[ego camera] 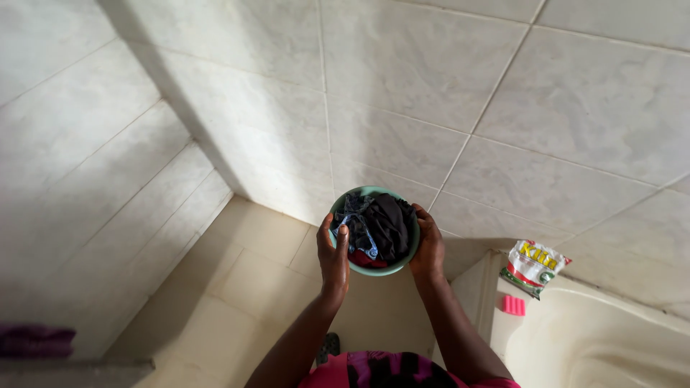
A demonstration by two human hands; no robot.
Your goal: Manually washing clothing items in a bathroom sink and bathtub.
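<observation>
I hold a small green plastic basin out in front of me with both hands. It is filled with crumpled clothes, dark, blue-patterned and red. My left hand grips the basin's left rim with the thumb over the edge. On the opposite rim, my right hand is wrapped the same way. The basin hangs in the air above the beige tiled floor, near the corner of the tiled walls.
A white bathtub stands at the lower right. On its ledge lie a white, green and red detergent sachet and a pink soap bar. A purple cloth shows at the far left edge.
</observation>
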